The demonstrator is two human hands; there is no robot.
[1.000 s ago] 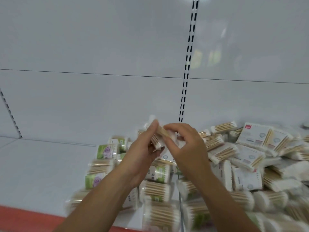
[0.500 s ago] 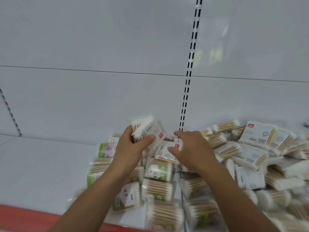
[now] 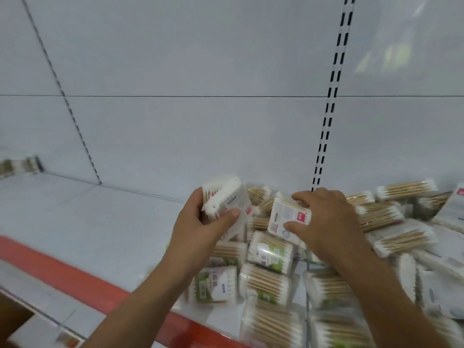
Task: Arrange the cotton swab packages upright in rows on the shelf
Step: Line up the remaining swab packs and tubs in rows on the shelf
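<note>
White plastic cotton swab package, clasped in the left hand above the white metal shelf. The right hand, joined to it a second ago, now pinches a second red-labelled package atop the jumbled heap. Probably gathering before upright placement.

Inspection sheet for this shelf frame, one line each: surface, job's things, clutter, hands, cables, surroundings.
Surface: white shelf with a red front strip.
Job's things: cotton swab packages in a loose pile on the right side, lying flat or tilted; no upright rows seen.
Clutter: blurred items at the far left edge; cannot tell what they are.
Grippers: left hand grips a white package over the pile's left edge; right hand grips a second package on top of the pile.
Cables: nothing seen.
Surroundings: white back panel with a slotted upright.
</note>
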